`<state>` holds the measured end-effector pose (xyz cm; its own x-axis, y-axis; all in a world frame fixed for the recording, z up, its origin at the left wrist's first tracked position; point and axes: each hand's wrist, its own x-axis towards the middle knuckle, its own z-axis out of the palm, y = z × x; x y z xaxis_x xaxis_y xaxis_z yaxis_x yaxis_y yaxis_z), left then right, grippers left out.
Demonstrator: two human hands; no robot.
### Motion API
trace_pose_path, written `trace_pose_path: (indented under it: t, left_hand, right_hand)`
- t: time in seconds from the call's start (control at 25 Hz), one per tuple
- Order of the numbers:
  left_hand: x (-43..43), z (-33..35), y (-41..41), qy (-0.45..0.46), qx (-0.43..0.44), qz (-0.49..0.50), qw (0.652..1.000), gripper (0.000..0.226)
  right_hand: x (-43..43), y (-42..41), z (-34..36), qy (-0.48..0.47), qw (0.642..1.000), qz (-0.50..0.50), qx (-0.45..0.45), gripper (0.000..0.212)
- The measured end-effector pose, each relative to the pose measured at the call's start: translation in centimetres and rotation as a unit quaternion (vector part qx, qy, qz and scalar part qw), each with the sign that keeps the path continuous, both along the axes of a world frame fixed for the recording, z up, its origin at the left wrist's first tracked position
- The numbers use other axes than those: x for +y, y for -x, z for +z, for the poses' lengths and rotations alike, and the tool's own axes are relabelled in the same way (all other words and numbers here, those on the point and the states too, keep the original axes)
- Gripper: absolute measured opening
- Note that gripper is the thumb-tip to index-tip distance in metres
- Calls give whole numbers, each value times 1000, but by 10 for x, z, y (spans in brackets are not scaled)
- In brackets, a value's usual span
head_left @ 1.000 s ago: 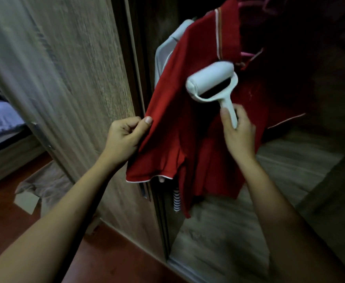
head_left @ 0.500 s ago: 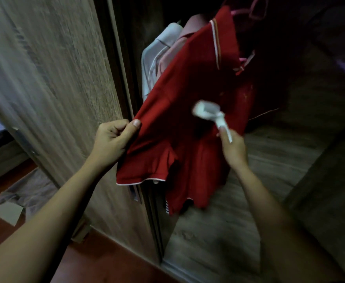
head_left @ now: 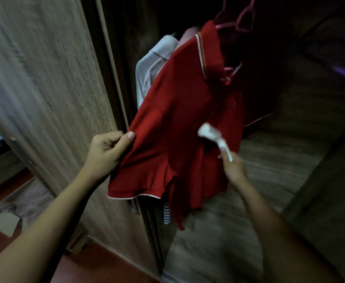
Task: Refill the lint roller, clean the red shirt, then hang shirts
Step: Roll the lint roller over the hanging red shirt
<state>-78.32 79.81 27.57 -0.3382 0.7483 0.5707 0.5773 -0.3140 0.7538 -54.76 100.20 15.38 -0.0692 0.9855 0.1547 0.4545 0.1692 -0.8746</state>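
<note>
The left hand (head_left: 108, 152) pinched the red shirt's (head_left: 179, 123) edge; the right hand (head_left: 231, 166) gripped the lint roller (head_left: 212, 135) against the shirt.

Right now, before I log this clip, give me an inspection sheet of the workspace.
Surface: no table; wardrobe floor, wood grain.
Job's things: red shirt hanging on a pink hanger; lint roller against its front, blurred.
Clutter: cloth on the floor, bottom left.
Hands: left hand pinches the shirt's side edge; right hand grips the roller's handle.
Cables: nothing seen.
Surroundings: wardrobe door; pale shirt and striped garment behind the red one.
</note>
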Motion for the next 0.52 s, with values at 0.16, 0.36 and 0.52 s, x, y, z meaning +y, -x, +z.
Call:
trace_pose_path:
  t: [0.16,0.36,0.52]
  left_hand:
    - [1,-2,-1,-3,-7,10,1000,47]
    - [-3,-2,0,-1,-10,15,1000,51]
    - [-1,1,-5,2,-8,19,1000,49]
  right_hand:
    - [74,-31,100,-88,993,-80,15,48]
    - [10,1,12,13,999,38,24,40]
    - [-25,5,-51,97,992,82,8,40]
